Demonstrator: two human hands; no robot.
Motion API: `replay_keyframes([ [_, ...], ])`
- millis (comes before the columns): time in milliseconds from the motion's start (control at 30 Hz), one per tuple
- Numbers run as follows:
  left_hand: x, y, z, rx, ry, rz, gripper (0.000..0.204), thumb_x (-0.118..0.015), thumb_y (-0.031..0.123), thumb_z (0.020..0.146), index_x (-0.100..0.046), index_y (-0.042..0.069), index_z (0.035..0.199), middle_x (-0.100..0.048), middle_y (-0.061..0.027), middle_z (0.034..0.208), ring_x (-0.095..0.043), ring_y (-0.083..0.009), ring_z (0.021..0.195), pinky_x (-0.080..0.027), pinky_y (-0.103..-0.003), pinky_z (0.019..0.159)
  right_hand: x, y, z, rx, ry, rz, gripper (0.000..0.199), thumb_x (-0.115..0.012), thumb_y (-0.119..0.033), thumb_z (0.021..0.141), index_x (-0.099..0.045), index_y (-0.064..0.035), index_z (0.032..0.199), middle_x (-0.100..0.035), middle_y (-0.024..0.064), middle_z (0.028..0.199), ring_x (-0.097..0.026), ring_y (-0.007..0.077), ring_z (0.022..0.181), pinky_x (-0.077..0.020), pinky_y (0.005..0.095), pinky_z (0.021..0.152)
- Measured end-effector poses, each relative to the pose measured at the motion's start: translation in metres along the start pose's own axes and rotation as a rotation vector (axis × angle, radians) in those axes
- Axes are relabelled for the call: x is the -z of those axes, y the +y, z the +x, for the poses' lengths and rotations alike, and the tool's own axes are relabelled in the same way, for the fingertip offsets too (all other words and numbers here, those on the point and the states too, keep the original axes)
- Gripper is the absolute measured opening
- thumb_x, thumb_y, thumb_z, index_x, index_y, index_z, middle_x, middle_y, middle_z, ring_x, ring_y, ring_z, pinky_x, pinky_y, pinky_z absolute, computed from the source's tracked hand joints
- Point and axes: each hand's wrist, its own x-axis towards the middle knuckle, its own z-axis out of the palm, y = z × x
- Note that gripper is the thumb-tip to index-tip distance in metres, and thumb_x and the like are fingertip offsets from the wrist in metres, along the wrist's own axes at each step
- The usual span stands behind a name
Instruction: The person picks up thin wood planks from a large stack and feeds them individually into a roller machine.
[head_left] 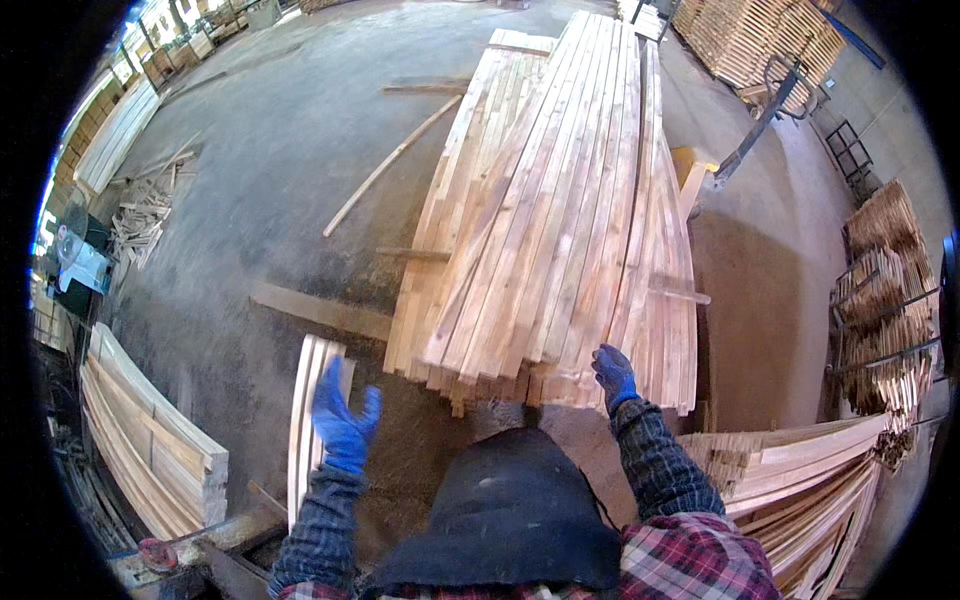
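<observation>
My left hand [345, 418], in a blue glove, is raised with its fingers stretched up and the thumb spread out to the right. It holds nothing that I can see. Behind and beside it stand a few narrow pale boards [304, 425], partly hidden by the glove; whether they touch cannot be told. My right hand [615, 380], gloved in blue too, is at the near end of a large stack of long wooden boards [540, 250]. Its fingers point forward, slightly bent and apart from the thumb, with no board visibly gripped.
At left lies a bundle of boards [150, 440] beside a metal frame [200, 550]. More boards [790, 470] are stacked at lower right. A pallet jack handle [760, 120] stands right of the big stack. Loose sticks [395, 165] and a plank [320, 310] lie on the floor.
</observation>
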Motion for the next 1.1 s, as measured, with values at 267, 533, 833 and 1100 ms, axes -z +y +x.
replay_keyframes([
  [267, -0.263, 0.153, -0.093, 0.391, -1.111, -0.885, 0.044, -0.054, 0.016, 0.094, -0.042, 0.005, 0.135, -0.046, -0.0112, 0.135, -0.044, -0.0211, 0.124, -0.036, -0.034, 0.104, 0.015, 0.044, 0.167, 0.304, 0.216, -0.453, 0.072, -0.067, -0.036, 0.083, -0.039, 0.0069, 0.133, -0.049, 0.0228, 0.131, -0.050, 0.0322, 0.119, -0.0399, 0.0351, 0.100],
  [533, -0.407, 0.208, -0.102, 1.791, -0.266, -1.657, 0.033, -0.069, 0.023, 0.083, -0.058, 0.022, 0.114, -0.055, -0.0026, 0.117, -0.050, -0.0198, 0.110, -0.041, -0.040, 0.095, -0.005, 0.004, 0.182, 0.103, -0.008, -0.374, 0.078, -0.069, -0.028, 0.082, -0.028, 0.0020, 0.141, -0.038, 0.0198, 0.142, -0.037, 0.0269, 0.131, -0.0306, 0.0315, 0.107],
  [833, -0.414, 0.231, -0.082, 1.692, -0.272, -1.705, 0.033, -0.071, 0.023, 0.081, -0.059, 0.017, 0.111, -0.058, -0.0066, 0.117, -0.052, -0.0251, 0.112, -0.044, -0.050, 0.095, -0.003, 0.001, 0.186, 0.027, 0.009, -0.133, 0.076, -0.064, -0.026, 0.088, -0.020, -0.0004, 0.145, -0.025, 0.0180, 0.150, -0.024, 0.0263, 0.139, -0.0230, 0.0328, 0.111],
  [1100, -0.414, 0.238, -0.065, 1.973, -0.299, -1.865, 0.030, -0.067, 0.030, 0.083, -0.062, 0.010, 0.106, -0.062, -0.0126, 0.110, -0.056, -0.0292, 0.107, -0.045, -0.048, 0.094, 0.007, 0.027, 0.194, 0.029, 0.024, -0.262, 0.081, -0.065, -0.034, 0.086, -0.021, 0.0010, 0.144, -0.026, 0.0196, 0.148, -0.025, 0.0287, 0.137, -0.0259, 0.0343, 0.109],
])
